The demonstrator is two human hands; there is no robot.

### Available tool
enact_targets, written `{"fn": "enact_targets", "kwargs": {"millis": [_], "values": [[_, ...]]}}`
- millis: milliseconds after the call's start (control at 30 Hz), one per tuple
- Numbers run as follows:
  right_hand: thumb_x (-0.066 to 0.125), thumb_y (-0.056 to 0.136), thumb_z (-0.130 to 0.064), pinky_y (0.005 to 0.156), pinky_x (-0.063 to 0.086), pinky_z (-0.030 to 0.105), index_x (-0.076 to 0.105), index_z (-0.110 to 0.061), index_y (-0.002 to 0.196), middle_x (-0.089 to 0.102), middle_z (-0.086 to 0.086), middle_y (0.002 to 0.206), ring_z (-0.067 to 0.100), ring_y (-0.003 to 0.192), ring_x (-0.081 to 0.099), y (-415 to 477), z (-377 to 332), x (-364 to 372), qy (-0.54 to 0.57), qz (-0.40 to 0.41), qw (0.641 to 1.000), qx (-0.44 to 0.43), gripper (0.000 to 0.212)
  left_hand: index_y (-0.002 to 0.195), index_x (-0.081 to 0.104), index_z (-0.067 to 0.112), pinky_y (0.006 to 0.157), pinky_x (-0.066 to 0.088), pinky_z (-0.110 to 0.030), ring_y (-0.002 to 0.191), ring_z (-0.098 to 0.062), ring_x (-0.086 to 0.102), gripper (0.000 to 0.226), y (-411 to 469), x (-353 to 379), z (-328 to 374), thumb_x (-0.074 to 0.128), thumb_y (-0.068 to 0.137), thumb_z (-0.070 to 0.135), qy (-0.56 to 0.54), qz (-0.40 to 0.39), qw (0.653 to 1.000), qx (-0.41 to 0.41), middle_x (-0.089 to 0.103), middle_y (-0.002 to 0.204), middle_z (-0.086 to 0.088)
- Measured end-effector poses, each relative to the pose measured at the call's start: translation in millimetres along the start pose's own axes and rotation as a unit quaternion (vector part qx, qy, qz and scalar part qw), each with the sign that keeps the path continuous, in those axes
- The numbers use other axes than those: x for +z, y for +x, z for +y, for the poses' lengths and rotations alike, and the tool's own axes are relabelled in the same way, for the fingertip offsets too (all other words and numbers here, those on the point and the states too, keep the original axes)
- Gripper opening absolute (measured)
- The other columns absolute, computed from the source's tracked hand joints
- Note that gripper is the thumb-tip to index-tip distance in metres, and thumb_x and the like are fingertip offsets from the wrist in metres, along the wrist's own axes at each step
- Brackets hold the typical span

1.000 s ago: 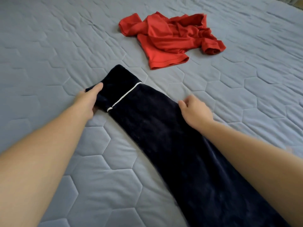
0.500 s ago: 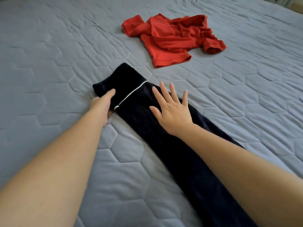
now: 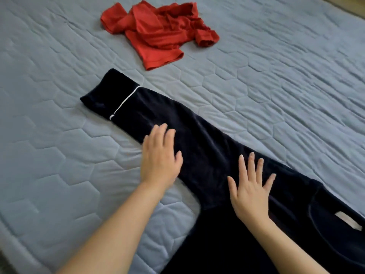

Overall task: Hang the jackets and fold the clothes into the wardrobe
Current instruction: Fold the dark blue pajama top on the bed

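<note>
Head view: the bed (image 3: 59, 175) carries a navy garment (image 3: 207, 147) laid diagonally across it, reaching the near right. A crumpled red shirt (image 3: 158, 34) lies beyond it, apart. Left hand (image 3: 160, 157) and right hand (image 3: 250, 192) press flat on the navy cloth; neither grip is closed. Risk: sliding palms may bunch the plush fabric. The bed's edge lies at the near left; open bedding extends to the right.

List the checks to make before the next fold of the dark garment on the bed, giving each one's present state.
1. Navy garment flat on bed: ok.
2. Left hand open on it: ok.
3. Right hand open on it: ok.
4. Red shirt apart from it: ok.
5. Red shirt folded: not ok, crumpled.
6. Garment's near end smooth: cannot tell, out of frame.
</note>
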State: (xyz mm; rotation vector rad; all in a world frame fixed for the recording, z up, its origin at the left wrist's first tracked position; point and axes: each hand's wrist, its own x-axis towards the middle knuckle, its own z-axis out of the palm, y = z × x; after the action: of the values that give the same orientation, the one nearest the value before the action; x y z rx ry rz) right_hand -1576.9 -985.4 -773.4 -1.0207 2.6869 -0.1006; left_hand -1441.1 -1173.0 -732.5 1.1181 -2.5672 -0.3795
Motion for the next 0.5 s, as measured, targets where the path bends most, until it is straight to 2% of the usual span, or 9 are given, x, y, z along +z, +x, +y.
{"fn": "enact_targets", "kwargs": {"millis": [67, 167, 200, 267, 367, 500], "values": [[0.019, 0.097, -0.051, 0.114, -0.007, 0.058, 0.006, -0.019, 0.152, -0.014, -0.001, 0.157, 0.020, 0.144, -0.020, -4, -1, 5, 0.010, 0.003, 1.000, 0.022, 0.065, 0.141, 0.042, 0.012, 0.112, 0.027, -0.052, 0.141, -0.030, 0.028, 0.065, 0, 19, 30, 0.061, 0.082, 0.031, 0.025, -0.089, 0.984, 0.152, 0.033, 0.152, -0.011], [0.011, 0.093, -0.053, 0.113, -0.005, 0.058, 0.007, -0.016, 0.151, -0.010, 0.001, 0.157, 0.021, 0.145, -0.014, 9, -9, 9, 0.019, 0.013, 0.999, 0.030, 0.069, 0.151, 0.017, 0.024, 0.117, 0.004, -0.049, 0.147, -0.021, 0.003, 0.063, 12, 53, 58, 0.036, 0.093, 0.042, 0.095, -0.204, 0.933, 0.282, 0.006, 0.160, -0.001], [0.010, 0.092, -0.052, 0.113, -0.005, 0.059, 0.010, -0.016, 0.151, -0.008, 0.001, 0.157, 0.022, 0.146, -0.012, 15, -13, 11, 0.020, 0.014, 0.999, 0.026, 0.069, 0.152, 0.010, 0.027, 0.116, -0.002, -0.049, 0.147, -0.020, -0.003, 0.062, 17, 64, 57, 0.029, 0.095, 0.044, 0.116, -0.226, 0.924, 0.286, 0.000, 0.160, 0.000], [0.012, 0.093, -0.051, 0.112, -0.003, 0.060, 0.014, -0.016, 0.151, -0.004, 0.003, 0.158, 0.025, 0.146, -0.008, 29, -22, 16, 0.013, 0.011, 1.000, 0.021, 0.068, 0.151, 0.004, 0.030, 0.115, -0.007, -0.051, 0.147, -0.019, -0.007, 0.060, 30, 80, 40, 0.021, 0.096, 0.047, 0.157, -0.230, 0.929, 0.244, -0.004, 0.160, 0.001], [0.014, 0.094, -0.052, 0.111, -0.001, 0.062, 0.016, -0.017, 0.151, 0.004, 0.008, 0.160, 0.031, 0.147, -0.002, 48, -36, 23, -0.001, 0.003, 1.000, 0.004, 0.067, 0.151, 0.010, 0.033, 0.114, -0.003, -0.055, 0.147, -0.021, 0.003, 0.061, 54, 83, 2, 0.018, 0.094, 0.052, 0.192, -0.204, 0.943, 0.181, 0.003, 0.160, 0.000], [0.018, 0.095, -0.051, 0.111, -0.002, 0.063, 0.014, -0.018, 0.152, 0.005, 0.008, 0.160, 0.033, 0.147, -0.003, 83, -70, 27, 0.000, 0.012, 0.999, -0.046, 0.066, 0.150, 0.016, 0.031, 0.113, -0.002, -0.057, 0.147, -0.024, 0.007, 0.061, 93, 71, -51, 0.021, 0.093, 0.053, 0.224, -0.176, 0.947, 0.149, 0.009, 0.160, -0.004]]}}
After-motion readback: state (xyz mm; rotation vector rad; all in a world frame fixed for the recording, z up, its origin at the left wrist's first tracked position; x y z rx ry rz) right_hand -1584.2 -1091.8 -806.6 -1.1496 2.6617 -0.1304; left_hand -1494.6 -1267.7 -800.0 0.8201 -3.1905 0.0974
